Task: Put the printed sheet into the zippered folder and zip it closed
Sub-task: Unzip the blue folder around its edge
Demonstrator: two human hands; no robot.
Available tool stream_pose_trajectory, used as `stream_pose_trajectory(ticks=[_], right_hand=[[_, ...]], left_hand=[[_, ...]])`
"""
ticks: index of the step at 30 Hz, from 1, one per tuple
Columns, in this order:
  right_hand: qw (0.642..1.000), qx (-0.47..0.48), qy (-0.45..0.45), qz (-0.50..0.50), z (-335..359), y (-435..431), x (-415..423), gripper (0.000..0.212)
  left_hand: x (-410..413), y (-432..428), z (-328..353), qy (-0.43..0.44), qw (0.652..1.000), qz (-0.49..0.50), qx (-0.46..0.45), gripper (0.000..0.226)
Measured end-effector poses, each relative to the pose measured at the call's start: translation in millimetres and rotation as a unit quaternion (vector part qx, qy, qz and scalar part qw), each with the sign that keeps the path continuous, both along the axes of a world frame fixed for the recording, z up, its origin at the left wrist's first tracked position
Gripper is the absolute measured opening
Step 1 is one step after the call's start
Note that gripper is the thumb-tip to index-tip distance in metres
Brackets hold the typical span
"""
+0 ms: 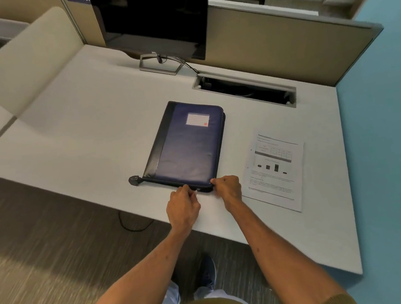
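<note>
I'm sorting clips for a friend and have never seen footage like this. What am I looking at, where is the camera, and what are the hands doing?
There is no machine here: a person wears a camera on the head, looking forward and down at their own arms. On the white desk lies a closed dark blue zippered folder. A printed sheet with a table and chart lies to its right, not yet inside. The left hand pinches at the zipper pull on the folder's near edge; the right hand steadies the near right corner. A dark monitor stands behind.
</note>
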State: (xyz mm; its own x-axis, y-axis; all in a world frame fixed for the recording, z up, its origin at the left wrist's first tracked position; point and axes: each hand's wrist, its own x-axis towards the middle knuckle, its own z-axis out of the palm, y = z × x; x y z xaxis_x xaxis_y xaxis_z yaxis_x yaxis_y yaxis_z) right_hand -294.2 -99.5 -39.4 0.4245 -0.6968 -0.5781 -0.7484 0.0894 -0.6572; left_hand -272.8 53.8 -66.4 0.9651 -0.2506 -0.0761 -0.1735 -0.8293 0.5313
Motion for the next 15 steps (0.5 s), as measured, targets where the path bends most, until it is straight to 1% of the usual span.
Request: stream_pose_trajectory(ticks=[7, 15], right_hand=[[0.999, 0.042, -0.016, -0.018, 10, -6, 1, 0.024], [0.998, 0.052, -0.013, -0.027, 10, -10, 5, 0.019]], left_hand=[[23, 31, 3, -0.015, 1.000, 0.004, 0.008, 0.012], [62, 75, 2, -0.035, 0.998, 0.035, 0.027, 0.008]])
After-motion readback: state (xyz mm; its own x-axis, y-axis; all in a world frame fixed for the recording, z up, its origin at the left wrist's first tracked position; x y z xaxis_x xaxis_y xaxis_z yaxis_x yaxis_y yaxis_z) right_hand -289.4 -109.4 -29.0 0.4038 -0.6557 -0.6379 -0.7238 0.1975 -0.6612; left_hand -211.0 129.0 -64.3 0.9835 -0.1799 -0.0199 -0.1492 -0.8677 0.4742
